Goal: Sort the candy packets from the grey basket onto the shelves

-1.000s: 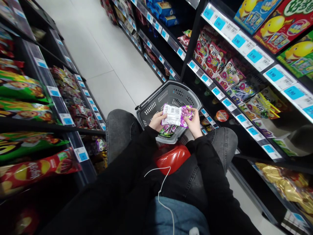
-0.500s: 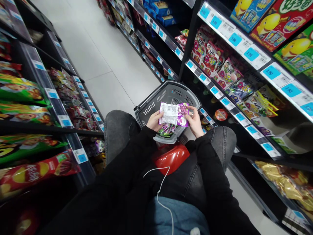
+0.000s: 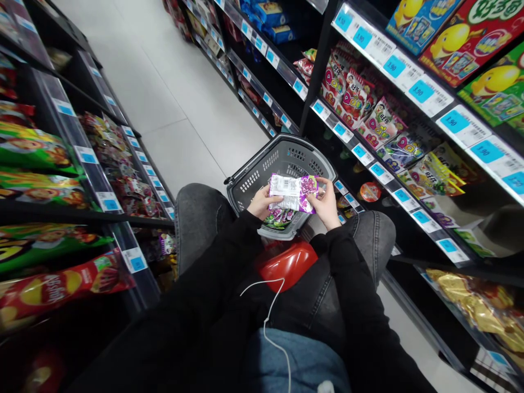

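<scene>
A purple and white candy packet (image 3: 290,188) is held flat over the basket, its white printed label with a barcode facing up. My left hand (image 3: 260,203) pinches the packet's left end between thumb and fingers. At the other end, my right hand (image 3: 325,203) grips the purple part, thumb on top. Beneath them the grey shopping basket (image 3: 256,169) stands on the floor in front of my knees. Inside it, partly hidden by the packet, lie several green and purple packets (image 3: 280,219).
Shelves with snack bags (image 3: 36,147) run along the left. On the right, shelves carry gummy candy bags (image 3: 379,123), boxes (image 3: 462,43) and gold packets (image 3: 470,295). A red glossy object (image 3: 289,266) sits between my legs, below a white cable (image 3: 268,322). Tiled floor (image 3: 164,93) stretches ahead.
The packet has shifted slightly to the right and down, with both hands still on it. My right thumb and fingers have moved a little along its purple end.
</scene>
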### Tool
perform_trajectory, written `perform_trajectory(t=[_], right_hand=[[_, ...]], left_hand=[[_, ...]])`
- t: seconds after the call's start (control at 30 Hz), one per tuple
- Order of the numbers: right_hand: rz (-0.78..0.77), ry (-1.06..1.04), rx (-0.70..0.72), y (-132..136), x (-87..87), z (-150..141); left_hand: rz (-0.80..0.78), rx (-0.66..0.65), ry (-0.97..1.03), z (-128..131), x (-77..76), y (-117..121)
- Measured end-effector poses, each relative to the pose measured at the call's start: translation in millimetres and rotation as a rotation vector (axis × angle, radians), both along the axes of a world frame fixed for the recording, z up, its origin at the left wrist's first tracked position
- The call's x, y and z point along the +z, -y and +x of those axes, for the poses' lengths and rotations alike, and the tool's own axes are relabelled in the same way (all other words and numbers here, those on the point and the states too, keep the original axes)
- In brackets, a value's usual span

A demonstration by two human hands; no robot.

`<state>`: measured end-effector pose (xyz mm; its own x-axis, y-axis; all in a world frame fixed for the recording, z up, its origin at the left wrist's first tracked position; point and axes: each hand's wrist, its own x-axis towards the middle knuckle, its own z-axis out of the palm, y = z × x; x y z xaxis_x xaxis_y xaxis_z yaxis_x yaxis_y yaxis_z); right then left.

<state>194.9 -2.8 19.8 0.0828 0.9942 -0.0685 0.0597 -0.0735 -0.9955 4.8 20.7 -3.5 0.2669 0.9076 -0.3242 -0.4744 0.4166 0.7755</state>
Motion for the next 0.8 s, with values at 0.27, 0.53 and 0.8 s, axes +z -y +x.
perform_trajectory(t=[0.27, 0.53, 0.8], right_hand=[[-0.031, -0.061, 0.033, -2, -2.8, 0], [-0.048, -0.054, 0.078, -2, 1.1, -3], [-0.023, 0.103, 0.004, -6, -6.0, 1]], left_hand=[[-0.062, -0.114, 0.048, 0, 0.2, 4], [-0.021, 0.042, -0.079, 3, 1.2, 4], [-0.084, 0.124, -0.142, 6, -12.6, -1]])
